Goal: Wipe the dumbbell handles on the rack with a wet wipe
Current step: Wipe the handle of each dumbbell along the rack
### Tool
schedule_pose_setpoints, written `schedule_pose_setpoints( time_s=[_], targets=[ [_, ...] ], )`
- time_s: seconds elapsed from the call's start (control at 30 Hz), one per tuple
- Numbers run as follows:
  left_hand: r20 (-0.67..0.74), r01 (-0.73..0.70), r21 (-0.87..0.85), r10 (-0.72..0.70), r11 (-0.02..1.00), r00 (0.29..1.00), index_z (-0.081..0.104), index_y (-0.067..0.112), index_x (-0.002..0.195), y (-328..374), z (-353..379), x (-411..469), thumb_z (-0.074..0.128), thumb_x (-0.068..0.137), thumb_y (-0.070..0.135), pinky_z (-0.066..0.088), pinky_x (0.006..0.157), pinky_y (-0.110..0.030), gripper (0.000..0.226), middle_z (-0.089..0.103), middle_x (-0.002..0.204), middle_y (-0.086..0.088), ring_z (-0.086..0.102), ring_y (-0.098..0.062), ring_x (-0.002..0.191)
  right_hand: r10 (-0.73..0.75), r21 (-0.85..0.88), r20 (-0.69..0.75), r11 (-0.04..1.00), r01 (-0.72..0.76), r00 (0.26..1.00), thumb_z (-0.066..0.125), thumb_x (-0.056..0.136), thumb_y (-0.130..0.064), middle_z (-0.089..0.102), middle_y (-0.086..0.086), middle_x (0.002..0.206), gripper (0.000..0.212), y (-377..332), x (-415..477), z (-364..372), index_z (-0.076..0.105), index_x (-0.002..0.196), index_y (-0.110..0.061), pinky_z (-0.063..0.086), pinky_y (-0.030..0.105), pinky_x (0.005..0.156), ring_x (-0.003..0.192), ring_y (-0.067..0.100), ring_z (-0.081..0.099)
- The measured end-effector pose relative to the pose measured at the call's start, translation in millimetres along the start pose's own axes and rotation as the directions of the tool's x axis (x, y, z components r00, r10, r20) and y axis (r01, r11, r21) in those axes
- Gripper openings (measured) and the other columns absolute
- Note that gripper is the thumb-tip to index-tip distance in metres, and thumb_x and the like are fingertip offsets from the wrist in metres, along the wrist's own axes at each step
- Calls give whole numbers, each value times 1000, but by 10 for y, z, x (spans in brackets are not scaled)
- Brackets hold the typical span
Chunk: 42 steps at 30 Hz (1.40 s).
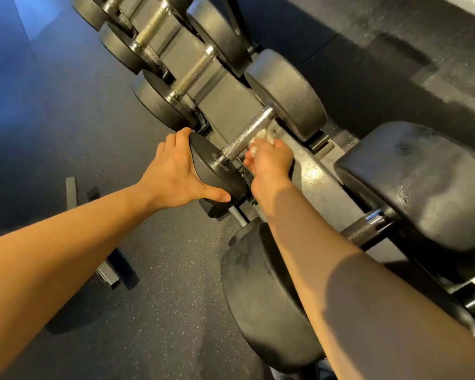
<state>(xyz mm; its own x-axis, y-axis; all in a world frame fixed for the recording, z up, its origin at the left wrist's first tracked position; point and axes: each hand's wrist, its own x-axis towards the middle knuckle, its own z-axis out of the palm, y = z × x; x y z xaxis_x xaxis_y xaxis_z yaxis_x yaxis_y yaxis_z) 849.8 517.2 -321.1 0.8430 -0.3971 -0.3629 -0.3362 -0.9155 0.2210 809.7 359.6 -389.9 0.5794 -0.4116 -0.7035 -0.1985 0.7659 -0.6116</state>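
A dumbbell with a knurled chrome handle (244,136) lies on the rack (225,105) in the middle of the view. My left hand (173,174) cups the near black head (214,171) of that dumbbell, fingers over its top edge and thumb under it. My right hand (269,163) holds a crumpled white wet wipe (261,141) against the underside of the handle. The far head (288,94) is large and round.
More dumbbells with chrome handles (195,69) line the rack toward the top left. A much bigger dumbbell (261,297) lies under my right forearm, its dark handle (362,231) at the right. Speckled rubber floor (162,311) spreads to the left, with rack feet (107,272).
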Motion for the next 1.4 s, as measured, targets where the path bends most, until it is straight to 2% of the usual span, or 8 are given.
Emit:
schedule_pose_setpoints(
  time_s=[0.13, 0.27, 0.4, 0.57, 0.87, 1.1, 1.27, 1.4],
  targets=[
    [-37, 0, 20, 1, 1000, 999, 15, 11, 159, 47, 39, -46, 87, 40, 78, 40, 113, -48, 154, 34, 149, -11, 35, -31, 135, -17, -596, 221, 789, 149, 975, 62, 95, -9, 58, 4, 65, 20, 75, -202, -173, 60, 76, -11, 44, 28, 54, 58, 17, 54],
    [-81, -9, 12, 10, 1000, 997, 19, 10, 158, 68, 104, -96, 89, 41, 76, 41, 112, -48, 152, 36, 148, -12, 35, -32, 134, -324, -818, 388, 310, 484, 863, 60, 97, -18, 57, -4, 76, 24, -176, -273, -292, 54, 75, -22, 31, 24, 55, 69, 11, 50],
    [-123, 6, 18, -3, 1000, 992, 20, 10, 158, 81, 189, -124, 88, 40, 78, 41, 111, -47, 152, 36, 147, -12, 34, -32, 134, -180, -776, 625, -44, 629, 759, 57, 98, -24, 65, 4, 105, 24, -109, -303, -372, 68, 117, -15, 45, 32, 76, 95, 22, 59],
    [-143, 6, 3, -5, 1000, 990, 20, 10, 157, 66, 241, -120, 87, 38, 79, 44, 109, -46, 153, 37, 145, -11, 34, -32, 133, -126, -728, 685, -71, 682, 718, 53, 101, -18, 68, 5, 91, 20, -53, -292, -205, 72, 96, -13, 52, 38, 77, 88, 26, 62],
    [-150, -1, -22, -2, 1000, 989, 22, 9, 157, 73, 226, -142, 86, 38, 78, 46, 106, -48, 151, 37, 145, -12, 36, -33, 131, 32, -442, 814, -614, 654, 580, 60, 97, -25, 61, 3, 99, 13, -289, -4, 465, 65, 107, -21, 35, 33, 71, 97, 28, 65],
    [-136, 23, -22, -26, 999, 990, 15, 10, 159, 115, 196, -166, 91, 40, 73, 44, 111, -49, 154, 32, 151, -13, 30, -34, 139, 124, -418, 821, -534, 735, 557, 61, 95, -16, 62, 3, 97, 9, -251, -338, -270, 68, 100, -16, 38, 31, 67, 87, 26, 64],
    [-134, 25, -24, -28, 999, 991, 13, 10, 159, 111, 231, -162, 90, 42, 73, 43, 111, -49, 154, 30, 152, -12, 29, -34, 140, -149, -495, 866, -401, 771, 478, 60, 97, -16, 60, 2, 90, 13, -208, -352, -195, 71, 102, -14, 48, 33, 65, 76, 20, 60],
    [-137, 31, -43, -37, 999, 990, 15, 11, 158, 117, 233, -167, 90, 40, 72, 45, 109, -49, 153, 30, 152, -11, 29, -33, 140, -85, -480, 852, -521, 705, 517, 56, 100, -20, 57, 4, 100, 15, -193, -197, 321, 70, 105, -15, 36, 31, 69, 93, 24, 60]
  ],
)
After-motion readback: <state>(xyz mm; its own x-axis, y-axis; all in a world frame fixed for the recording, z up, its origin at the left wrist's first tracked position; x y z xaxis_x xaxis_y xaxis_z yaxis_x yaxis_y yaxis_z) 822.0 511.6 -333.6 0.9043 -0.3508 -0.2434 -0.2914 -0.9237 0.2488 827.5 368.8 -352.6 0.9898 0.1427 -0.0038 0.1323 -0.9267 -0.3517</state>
